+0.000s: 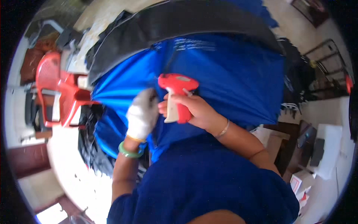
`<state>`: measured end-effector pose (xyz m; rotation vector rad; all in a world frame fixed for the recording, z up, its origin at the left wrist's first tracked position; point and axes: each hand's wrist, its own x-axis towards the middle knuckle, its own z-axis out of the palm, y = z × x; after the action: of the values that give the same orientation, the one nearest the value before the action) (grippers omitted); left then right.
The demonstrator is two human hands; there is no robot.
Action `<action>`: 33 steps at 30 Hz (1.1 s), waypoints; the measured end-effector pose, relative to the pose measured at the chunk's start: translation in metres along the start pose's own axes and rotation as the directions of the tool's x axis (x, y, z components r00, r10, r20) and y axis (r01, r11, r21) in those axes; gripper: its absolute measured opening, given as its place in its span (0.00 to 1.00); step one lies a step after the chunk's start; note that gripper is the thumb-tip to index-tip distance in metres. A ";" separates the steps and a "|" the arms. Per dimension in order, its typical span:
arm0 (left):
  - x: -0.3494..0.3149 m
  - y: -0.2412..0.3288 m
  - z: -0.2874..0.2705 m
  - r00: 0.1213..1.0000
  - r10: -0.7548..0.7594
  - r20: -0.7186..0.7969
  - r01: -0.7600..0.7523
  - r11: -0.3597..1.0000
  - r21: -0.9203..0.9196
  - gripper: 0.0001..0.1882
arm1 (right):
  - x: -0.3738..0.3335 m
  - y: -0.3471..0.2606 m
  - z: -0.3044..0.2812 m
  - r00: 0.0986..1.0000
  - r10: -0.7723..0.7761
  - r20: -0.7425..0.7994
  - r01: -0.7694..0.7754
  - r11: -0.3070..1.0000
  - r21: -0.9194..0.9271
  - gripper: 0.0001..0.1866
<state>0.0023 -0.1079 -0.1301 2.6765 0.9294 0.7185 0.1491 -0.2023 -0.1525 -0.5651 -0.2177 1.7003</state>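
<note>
Right hand [200, 112]: wrapped round red-white tagging gun [180, 85], handle 12-to-6 o'clock | gloved left hand [143, 113]: blurred, grip can't tell; gun at its 2 o'clock

L hand [143, 114] — blurry, grip unclear

We reach forward, our left forearm [125, 170] nearly straight and our right forearm [242, 143] slanting inward. Our gloved left hand [143, 115] blurs beside our bare right hand [195, 111], curled in a grip.
</note>
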 end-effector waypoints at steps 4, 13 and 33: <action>0.009 -0.013 -0.051 0.947 -0.281 0.156 0.322 0.831 -0.453 0.22 | -0.109 -0.075 0.019 0.935 -0.343 0.093 0.352 0.858 -0.375 0.22; 0.038 -0.149 -0.077 0.857 -0.088 0.507 0.473 0.526 -0.707 0.26 | -0.198 -0.137 -0.120 0.566 -0.722 -0.398 0.596 0.692 -0.407 0.21; 0.212 0.144 0.009 0.678 0.515 0.524 -0.591 0.806 -0.026 0.25 | -0.192 0.008 -0.049 0.959 -0.129 -0.251 -0.034 0.830 -0.557 0.15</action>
<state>0.2265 -0.0867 -0.0073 3.0565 0.0061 -0.0186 0.1872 -0.3967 -0.1505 -1.2184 -0.5304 1.4744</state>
